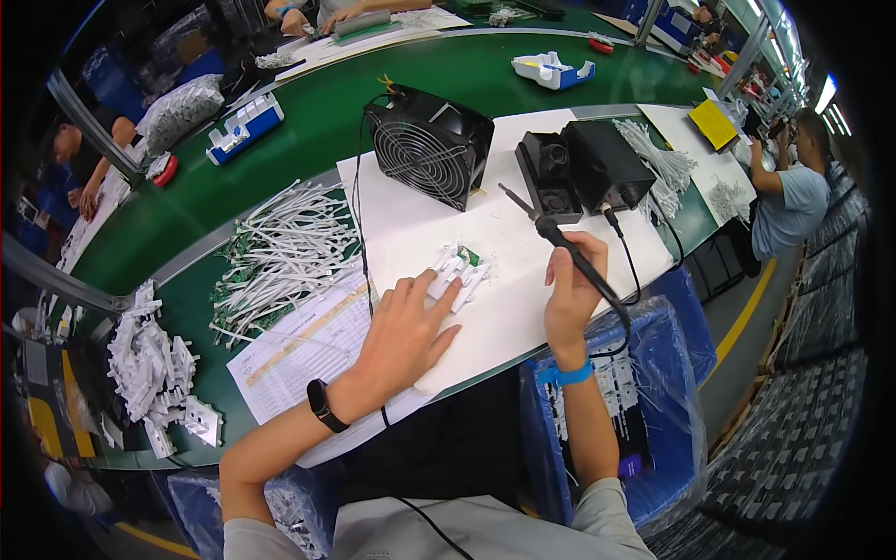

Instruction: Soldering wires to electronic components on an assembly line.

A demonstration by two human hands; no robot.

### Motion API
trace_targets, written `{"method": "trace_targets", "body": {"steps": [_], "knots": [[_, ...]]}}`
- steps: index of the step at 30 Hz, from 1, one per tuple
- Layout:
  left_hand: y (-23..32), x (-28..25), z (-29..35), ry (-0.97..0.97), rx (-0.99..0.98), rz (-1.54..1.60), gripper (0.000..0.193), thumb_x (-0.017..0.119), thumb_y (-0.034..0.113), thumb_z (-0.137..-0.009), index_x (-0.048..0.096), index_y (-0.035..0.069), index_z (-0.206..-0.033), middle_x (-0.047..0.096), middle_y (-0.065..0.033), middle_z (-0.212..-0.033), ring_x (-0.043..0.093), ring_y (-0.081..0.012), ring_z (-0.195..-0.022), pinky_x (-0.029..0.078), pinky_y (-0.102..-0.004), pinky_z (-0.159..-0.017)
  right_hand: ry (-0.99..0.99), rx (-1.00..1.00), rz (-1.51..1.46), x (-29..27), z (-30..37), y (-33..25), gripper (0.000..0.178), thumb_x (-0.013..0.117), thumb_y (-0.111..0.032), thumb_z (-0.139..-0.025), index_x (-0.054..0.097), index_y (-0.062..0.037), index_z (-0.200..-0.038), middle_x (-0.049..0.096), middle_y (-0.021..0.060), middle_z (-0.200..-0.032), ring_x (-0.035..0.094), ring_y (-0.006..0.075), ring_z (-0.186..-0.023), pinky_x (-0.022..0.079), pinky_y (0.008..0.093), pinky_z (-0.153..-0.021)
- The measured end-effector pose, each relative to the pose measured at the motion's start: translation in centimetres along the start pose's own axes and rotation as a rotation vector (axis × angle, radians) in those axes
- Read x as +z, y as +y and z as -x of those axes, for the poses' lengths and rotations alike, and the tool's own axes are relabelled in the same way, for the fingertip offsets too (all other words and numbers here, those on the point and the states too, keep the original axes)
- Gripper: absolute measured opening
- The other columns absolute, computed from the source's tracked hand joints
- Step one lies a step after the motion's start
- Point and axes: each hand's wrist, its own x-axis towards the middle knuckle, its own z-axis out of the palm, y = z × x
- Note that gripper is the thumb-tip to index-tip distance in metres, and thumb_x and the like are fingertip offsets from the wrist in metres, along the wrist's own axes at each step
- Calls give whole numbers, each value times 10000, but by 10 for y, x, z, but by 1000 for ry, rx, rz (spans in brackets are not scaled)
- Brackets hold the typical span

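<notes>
My right hand [569,303] is closed round a black soldering iron [551,231], whose metal tip points up and to the left over the white work sheet [523,271]. My left hand [397,331] lies with its fingers spread on a small white plastic housing [471,286], fingertips touching it and the thumb standing apart. A bit of green circuit board [469,256] shows at the far end of the housing; the fingers cover part of the rest. Behind these stands a black fan [425,145] with a wire grille. To its right are a soldering iron stand [551,177] and a black soldering station [607,163].
White cables with green boards [289,252] are heaped at the left, beside a printed sheet [308,355]. White housings [154,359] pile up farther left. A lined blue bin [672,439] stands below my right arm. Behind runs a green conveyor belt [317,103]; co-workers sit around.
</notes>
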Motion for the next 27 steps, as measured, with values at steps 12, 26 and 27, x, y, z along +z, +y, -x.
{"method": "trace_targets", "body": {"steps": [12,26,27], "knots": [[0,39,-3,208,16,-22,332,754,168,-838,672,12,-1119,604,-134,-1045,590,-286,-920,521,-373,-731,8,-9,-39,11,22,13,116,596,-52,-976,484,-29,-958,551,37,-780,463,65,-683,376,214,-591],[-1,40,-2,236,39,-25,340,766,182,-821,671,11,-1100,582,-113,-1001,584,-256,-888,510,-348,-695,-148,-2,50,14,20,14,139,611,-67,-978,484,-35,-932,551,18,-742,453,43,-651,358,188,-538],[-1,41,-2,238,42,-33,343,767,183,-820,671,11,-1102,581,-111,-1000,581,-254,-887,507,-345,-693,-149,-1,50,14,20,15,139,611,-67,-978,484,-35,-932,551,18,-742,453,43,-651,358,188,-538]]}}
